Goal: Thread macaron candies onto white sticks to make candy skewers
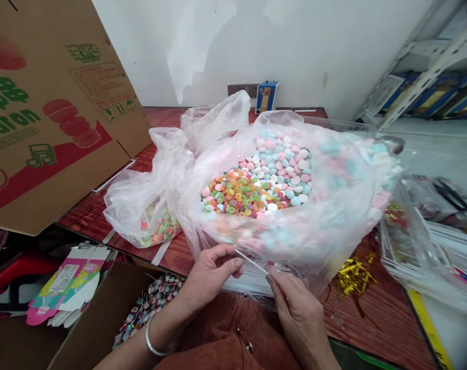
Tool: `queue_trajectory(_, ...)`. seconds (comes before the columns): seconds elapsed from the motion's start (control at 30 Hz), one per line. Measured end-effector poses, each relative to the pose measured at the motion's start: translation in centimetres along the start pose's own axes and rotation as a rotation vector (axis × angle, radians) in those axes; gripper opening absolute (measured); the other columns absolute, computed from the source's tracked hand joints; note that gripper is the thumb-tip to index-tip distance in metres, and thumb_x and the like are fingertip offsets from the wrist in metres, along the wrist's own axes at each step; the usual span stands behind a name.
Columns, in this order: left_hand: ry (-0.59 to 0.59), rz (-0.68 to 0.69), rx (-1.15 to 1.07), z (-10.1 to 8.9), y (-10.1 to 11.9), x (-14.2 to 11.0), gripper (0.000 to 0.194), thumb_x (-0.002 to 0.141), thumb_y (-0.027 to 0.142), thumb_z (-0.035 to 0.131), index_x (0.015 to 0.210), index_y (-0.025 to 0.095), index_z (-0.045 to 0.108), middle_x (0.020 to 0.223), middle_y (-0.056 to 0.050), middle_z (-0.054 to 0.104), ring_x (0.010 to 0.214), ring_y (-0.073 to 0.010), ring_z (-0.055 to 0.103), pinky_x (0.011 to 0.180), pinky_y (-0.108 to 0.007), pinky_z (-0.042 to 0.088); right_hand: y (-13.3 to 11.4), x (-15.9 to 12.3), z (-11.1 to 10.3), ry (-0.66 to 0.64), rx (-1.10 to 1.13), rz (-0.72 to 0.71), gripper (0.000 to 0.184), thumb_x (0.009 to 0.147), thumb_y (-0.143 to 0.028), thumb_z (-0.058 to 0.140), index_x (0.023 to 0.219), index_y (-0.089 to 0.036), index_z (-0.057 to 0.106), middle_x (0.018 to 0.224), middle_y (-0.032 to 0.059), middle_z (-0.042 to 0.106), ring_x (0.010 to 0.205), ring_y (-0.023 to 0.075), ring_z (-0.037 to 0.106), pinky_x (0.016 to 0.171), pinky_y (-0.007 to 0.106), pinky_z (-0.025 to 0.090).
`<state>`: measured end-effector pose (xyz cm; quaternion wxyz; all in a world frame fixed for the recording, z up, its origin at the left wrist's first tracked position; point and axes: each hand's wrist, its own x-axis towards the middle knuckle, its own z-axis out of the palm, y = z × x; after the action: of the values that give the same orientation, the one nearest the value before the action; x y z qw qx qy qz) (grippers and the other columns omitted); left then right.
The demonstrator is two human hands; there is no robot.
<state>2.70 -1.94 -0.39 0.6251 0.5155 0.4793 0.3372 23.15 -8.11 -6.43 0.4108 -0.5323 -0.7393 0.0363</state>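
Note:
Between finger and thumb, my right hand (297, 308) pinches one end of a thin white stick (250, 260). The stick's other end points up and left, reaching the index fingertip of my left hand (216, 272). The left fingers are curled in toward the thumb; whether they hold anything is hidden. Just beyond both hands lies a large open clear plastic bag (225, 228). Inside are pastel pink, blue and white button-shaped candies (283, 164), with small colourful ring candies (241, 192) heaped on their near left part. Under my hands, a pack of white sticks (252, 277) shows partly.
A large cardboard carton (75, 103) stands left. A smaller bag (156, 221) holds more ring candies. Below left, an open box (102, 303) contains many small wrapped pieces. Gold tinsel strips (352, 277) and plastic packs (429, 236) lie right. A blue device (267, 96) stands by the wall.

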Motion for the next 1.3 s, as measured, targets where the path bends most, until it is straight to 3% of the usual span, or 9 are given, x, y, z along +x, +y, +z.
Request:
queue_trajectory(0.17, -0.013, -0.002, 0.059, 0.4, 0.3, 0.6, 0.025, 0.085, 0.039, 0.067, 0.092, 0.016, 0.071, 0.064, 0.000, 0.065, 0.058, -0.0118, 0.057, 0.059, -0.023, 0.046, 0.1, 0.0, -0.1, -0.002, -0.016, 0.031, 0.019, 0.099, -0.015, 0.051, 0.110, -0.017, 0.066, 0.094, 0.0058, 0.075, 0.086, 0.0183, 0.071, 0.078, 0.028, 0.054)
queue_trajectory(0.3, 0.037, 0.235, 0.456, -0.6, -1.1, 0.7, 0.018, 0.090, 0.022, 0.058, 0.100, 0.018, 0.073, 0.088, -0.005, 0.074, 0.083, -0.0173, 0.067, 0.078, -0.029, 0.052, 0.9, -0.3, -0.5, -0.154, -0.063, 0.085, 0.019, 0.098, -0.014, 0.048, 0.099, -0.017, 0.067, 0.100, 0.0093, 0.073, 0.093, 0.0219, 0.070, 0.082, 0.034, 0.056)
queue_trajectory(0.4, 0.070, 0.381, 0.693, -1.6, -2.3, 0.5, 0.026, 0.094, 0.012, 0.049, 0.106, 0.019, 0.071, 0.106, -0.007, 0.074, 0.101, -0.0191, 0.067, 0.091, -0.032, 0.050, 1.0, -0.2, -0.3, -0.308, -0.124, 0.040, 0.021, 0.091, -0.014, 0.055, 0.107, -0.013, 0.067, 0.119, 0.0158, 0.070, 0.110, 0.0283, 0.065, 0.095, 0.043, 0.054)
queue_trajectory(0.53, 0.091, 0.333, 0.909, -2.6, -2.7, -0.6, 0.024, 0.096, 0.011, 0.046, 0.106, 0.017, 0.067, 0.104, -0.008, 0.072, 0.097, -0.0193, 0.067, 0.086, -0.031, 0.051, 0.0, 1.3, 0.7, -0.492, -0.214, -0.028, 0.050, 0.080, -0.012, 0.065, 0.130, -0.005, 0.059, 0.132, 0.0209, 0.063, 0.120, 0.0328, 0.060, 0.103, 0.046, 0.050)
queue_trajectory(0.6, 0.061, 0.267, 1.079, -3.0, -2.5, -1.5, 0.018, 0.096, 0.014, 0.048, 0.103, 0.017, 0.065, 0.099, -0.007, 0.071, 0.092, -0.0207, 0.067, 0.080, -0.032, 0.050, -0.7, 2.3, 1.3, -0.548, -0.257, -0.067, 0.053, 0.080, -0.012, 0.066, 0.132, -0.004, 0.057, 0.131, 0.0211, 0.064, 0.119, 0.0335, 0.059, 0.103, 0.047, 0.048)
queue_trajectory(0.73, -0.129, 0.145, 1.357, -3.3, -2.4, -3.1, 0.008, 0.092, 0.021, 0.059, 0.094, 0.017, 0.066, 0.095, -0.008, 0.071, 0.091, -0.0255, 0.066, 0.081, -0.038, 0.047, -1.7, 3.8, 2.2, -0.618, -0.326, -0.095, 0.049, 0.082, -0.009, 0.061, 0.131, -0.005, 0.058, 0.128, 0.0216, 0.063, 0.118, 0.0342, 0.058, 0.100, 0.047, 0.046)
queue_trajectory(0.9, -0.226, 0.115, 1.435, -3.3, -2.7, -3.6, 0.017, 0.095, 0.014, 0.053, 0.089, 0.018, 0.068, 0.098, -0.008, 0.071, 0.093, -0.0254, 0.063, 0.084, -0.040, 0.042, -2.3, 4.5, 2.5, -0.685, -0.397, -0.073, 0.023, 0.090, -0.009, 0.052, 0.106, -0.012, 0.069, 0.111, 0.0181, 0.067, 0.103, 0.0327, 0.061, 0.089, 0.046, 0.045)
queue_trajectory(1.17, -0.366, 0.202, 1.316, -3.5, -1.5, -4.4, 0.018, 0.095, 0.011, 0.053, 0.087, 0.020, 0.066, 0.094, -0.003, 0.070, 0.091, -0.0202, 0.062, 0.081, -0.034, 0.037, -2.8, 4.5, 3.4, -0.685, -0.458, -0.051, 0.018, 0.090, -0.005, 0.053, 0.097, -0.013, 0.068, 0.099, 0.0164, 0.070, 0.091, 0.0305, 0.061, 0.081, 0.042, 0.040)
queue_trajectory(1.3, -0.371, 0.223, 1.313, -3.5, -1.4, -4.5, 0.017, 0.093, 0.009, 0.055, 0.083, 0.020, 0.064, 0.092, -0.003, 0.070, 0.089, -0.0194, 0.061, 0.079, -0.034, 0.035, -2.4, 4.1, 3.8, -0.668, -0.465, -0.051, 0.019, 0.090, -0.005, 0.053, 0.099, -0.013, 0.067, 0.097, 0.0148, 0.070, 0.091, 0.0302, 0.061, 0.079, 0.041, 0.039)
